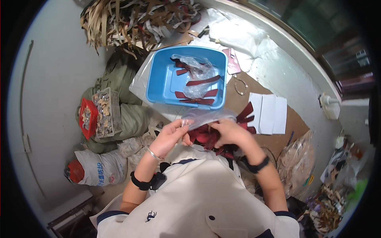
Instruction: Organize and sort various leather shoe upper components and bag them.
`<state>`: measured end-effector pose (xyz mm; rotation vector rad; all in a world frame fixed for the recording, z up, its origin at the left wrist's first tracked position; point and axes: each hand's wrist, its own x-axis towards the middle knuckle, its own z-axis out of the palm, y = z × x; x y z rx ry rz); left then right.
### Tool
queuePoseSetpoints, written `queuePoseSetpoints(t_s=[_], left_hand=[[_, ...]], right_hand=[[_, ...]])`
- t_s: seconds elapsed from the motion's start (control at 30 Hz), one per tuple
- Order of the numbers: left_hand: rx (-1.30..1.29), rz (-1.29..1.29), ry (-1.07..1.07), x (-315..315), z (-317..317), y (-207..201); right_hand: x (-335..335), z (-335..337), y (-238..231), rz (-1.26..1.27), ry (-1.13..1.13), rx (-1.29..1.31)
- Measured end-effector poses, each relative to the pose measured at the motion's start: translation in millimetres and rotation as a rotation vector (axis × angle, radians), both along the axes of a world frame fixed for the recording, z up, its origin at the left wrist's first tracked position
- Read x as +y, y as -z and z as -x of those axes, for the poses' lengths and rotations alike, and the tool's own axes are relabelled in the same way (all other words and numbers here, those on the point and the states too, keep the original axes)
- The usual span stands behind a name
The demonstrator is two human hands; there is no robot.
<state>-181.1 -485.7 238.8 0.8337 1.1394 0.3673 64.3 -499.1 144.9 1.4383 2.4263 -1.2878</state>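
My left hand (pixel 170 138) pinches the edge of a clear plastic bag (pixel 212 115) between thumb and fingers. A bunch of dark red strips (pixel 203 137) lies below the bag, close against my body. My right hand (pixel 231 134) is closed on these strips, its fingertips partly hidden among them. Several strip ends fan out past the right wrist. Just beyond my hands stands a blue plastic bin (pixel 158 99), holding more dark red strips (pixel 203 81) and a crumpled clear bag (pixel 195 92).
White papers (pixel 268 114) and a beaded loop (pixel 241 86) lie on brown cardboard (pixel 295 121) at right. A pink flat case (pixel 232 61) is beside the bin. Tan strips (pixel 119 23) heap up at the far left. A red basket (pixel 88 119) and white crate (pixel 115 111) rest on green sacks (pixel 133 119).
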Motion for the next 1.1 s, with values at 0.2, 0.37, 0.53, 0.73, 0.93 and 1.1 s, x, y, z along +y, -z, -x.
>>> queuePoseSetpoints(t_s=[0.2,0.37,0.53,0.73,0.93,1.1], left_hand=[[0.691,-0.645,0.233,91.5,34.2,69.3],[0.864,-0.963,0.448,219.3,20.6,203.0],[1.024,-1.218,0.505,278.6,-4.6,275.9],[1.088,-0.718,0.715,297.4,4.7,252.3],[1.119,-0.365,0.516,259.6,54.5,160.6],[1.555,-1.011,0.251,199.9,35.8,91.6]], right_hand=[[117.9,-20.1,-26.9,0.076,0.505,0.311],[181.3,37.4,113.9,-0.460,0.179,-0.152],[191.4,48.9,161.6,-0.263,0.145,-0.394],[244.8,8.6,95.5,0.069,0.636,0.116],[270.3,-11.3,23.1,0.227,0.979,0.534],[240.8,-45.3,4.7,0.007,1.341,0.842]])
